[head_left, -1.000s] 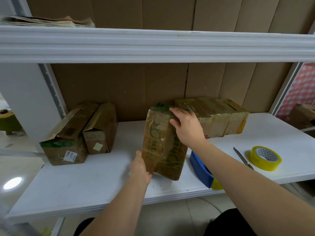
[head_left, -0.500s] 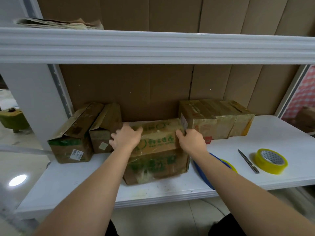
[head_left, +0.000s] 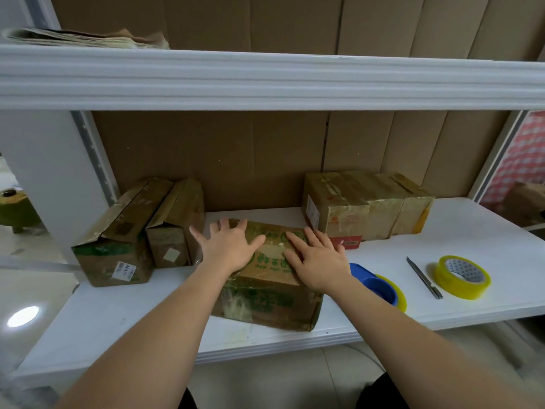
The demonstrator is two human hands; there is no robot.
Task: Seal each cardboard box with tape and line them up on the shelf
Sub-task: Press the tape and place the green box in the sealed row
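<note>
Since half a second ago, we have let go of the box's far edge: both hands now lie flat on its top, where before they curled over it, and the box sits a little nearer the front lip of the shelf.

Our left hand rests spread, fingers straight, on the left half of the cardboard box; our right hand rests likewise on the right half. Neither grips anything. The box lies at the centre of the shelf, two opened boxes at its nine o'clock and a row of taped boxes at its two o'clock.

We judge that we are pressing the flaps shut, ready for sealing. Next we need tape. The blue tape dispenser lies just beside the box at three o'clock, close under our right wrist; further along that line are the utility knife and the yellow tape roll. One hand should hold the flaps down while the right reaches for the dispenser.
</note>
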